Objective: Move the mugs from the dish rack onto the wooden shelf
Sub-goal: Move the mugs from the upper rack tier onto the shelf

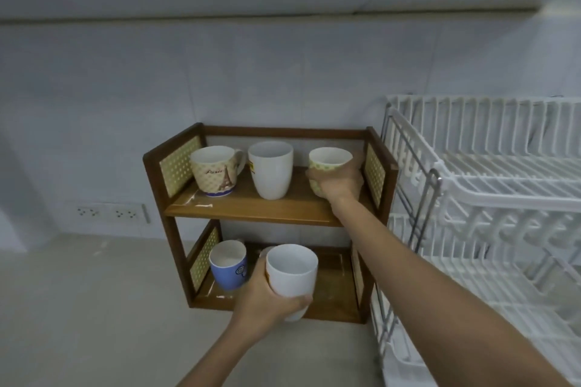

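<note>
Two-tier dark wooden shelf (251, 209) w/ woven yellow side panels stands on the pale grey surface (94, 292), against the tiled wall, just left of the white plastic-and-wire dish rack (490, 198); rack's visible tiers hold no mugs.

Top tier, L to R: cream mug w/ Paris/Eiffel Tower print (215, 170), handle turned to the back right; tall plain white handle-less-looking mug (272, 169) w/ a small yellow mark on its left side; small cream mug w/ green dots (328, 168) at the right end, close to the side panel. Right hand (338, 181) is wrapped round this dotted mug, fingers closed on its body; mug looks upright, but whether its base is down on the board I can't tell, hand covers it.

Bottom tier: blue mug w/ white inside and a round emblem (229, 264) at the left end. Left hand (267, 295) grips a tall white mug (292, 273) from the side and below, fingers curled under the base, held at the front edge of the lower tier, tilted slightly toward the camera. A bit of another pale rim shows behind it, unclear what.

Room: right half of bottom board is bare. Top tier is nearly full, narrow gaps between mugs. Surface in front and left of shelf is open.
</note>
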Demonstrator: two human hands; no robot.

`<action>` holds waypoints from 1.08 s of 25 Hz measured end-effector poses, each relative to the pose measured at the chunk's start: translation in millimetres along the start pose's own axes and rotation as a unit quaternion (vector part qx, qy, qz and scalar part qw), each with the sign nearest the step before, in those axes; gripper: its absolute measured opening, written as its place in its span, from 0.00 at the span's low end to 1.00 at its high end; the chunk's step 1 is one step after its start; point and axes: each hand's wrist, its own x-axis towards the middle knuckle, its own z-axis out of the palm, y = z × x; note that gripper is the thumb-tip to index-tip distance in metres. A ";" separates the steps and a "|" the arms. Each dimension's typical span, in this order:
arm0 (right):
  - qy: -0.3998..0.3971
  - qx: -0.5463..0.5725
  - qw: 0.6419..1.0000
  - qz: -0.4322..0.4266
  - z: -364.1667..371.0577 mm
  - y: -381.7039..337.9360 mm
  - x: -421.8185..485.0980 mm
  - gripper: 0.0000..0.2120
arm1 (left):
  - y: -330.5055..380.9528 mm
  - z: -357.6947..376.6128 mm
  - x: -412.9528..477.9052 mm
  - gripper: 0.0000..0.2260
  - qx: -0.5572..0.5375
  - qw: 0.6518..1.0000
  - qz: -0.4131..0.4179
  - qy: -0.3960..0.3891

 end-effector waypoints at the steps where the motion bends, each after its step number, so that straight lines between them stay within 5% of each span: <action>1: 0.003 -0.006 1.000 -0.002 1.5 4.1 3.1 0.47 | -5.6 1.1 5.4 0.39 0.012 1.000 0.002 -0.011; 4: -0.003 -0.037 0.999 -0.019 -0.8 4.4 4.1 0.44 | -15.9 8.6 26.2 0.41 0.021 0.999 -0.002 -0.033; 9: 0.090 0.072 0.974 -0.195 -15.5 42.2 -87.5 0.28 | -19.4 33.5 51.2 0.44 0.043 0.999 -0.011 -0.021; 12: 0.039 0.085 0.984 -0.154 -22.0 120.6 -173.3 0.21 | -28.6 53.8 53.5 0.44 0.063 0.997 0.001 -0.044; 16: -0.074 -0.147 0.986 0.001 -18.2 208.4 -207.2 0.24 | -39.2 73.9 61.0 0.43 0.066 0.997 -0.013 -0.030; 20: -0.204 -0.396 0.895 -0.028 -10.9 241.2 -224.7 0.29 | -50.7 93.6 74.4 0.42 0.059 0.998 -0.022 -0.030; 27: -0.175 -0.440 0.878 -0.064 -0.3 261.5 -229.8 0.32 | -65.1 124.0 87.1 0.42 0.007 0.999 -0.047 0.006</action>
